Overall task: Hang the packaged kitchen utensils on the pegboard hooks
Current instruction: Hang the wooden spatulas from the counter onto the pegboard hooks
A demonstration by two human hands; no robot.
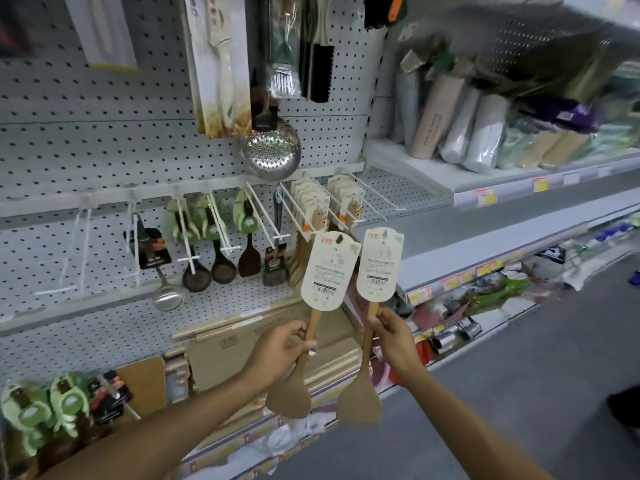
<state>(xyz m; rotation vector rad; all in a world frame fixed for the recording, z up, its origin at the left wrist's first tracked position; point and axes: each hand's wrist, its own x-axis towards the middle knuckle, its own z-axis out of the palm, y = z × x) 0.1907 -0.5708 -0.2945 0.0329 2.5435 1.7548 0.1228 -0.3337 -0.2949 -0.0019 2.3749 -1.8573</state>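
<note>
On the pegboard (104, 161), the wire hooks (311, 206) project above both spatulas. Each spatula stands upright, card up: left hand (280, 351) grips one (327, 271), right hand (393, 336) the other (377, 265), nearer the hooks.

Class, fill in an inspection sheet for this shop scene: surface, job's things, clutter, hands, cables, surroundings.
Surface: grey pegboard with white hooks, several bare.
Job's things: two carded wooden spatulas, left spatula and right spatula, held upright below the hooks.
Clutter: cardboard boxes under the pegboard.
Hands: left hand grips the left spatula; right hand grips the right.
Cables: nothing seen.
Surroundings: hanging skimmer, dark ladles, shelf of rolled goods.
</note>
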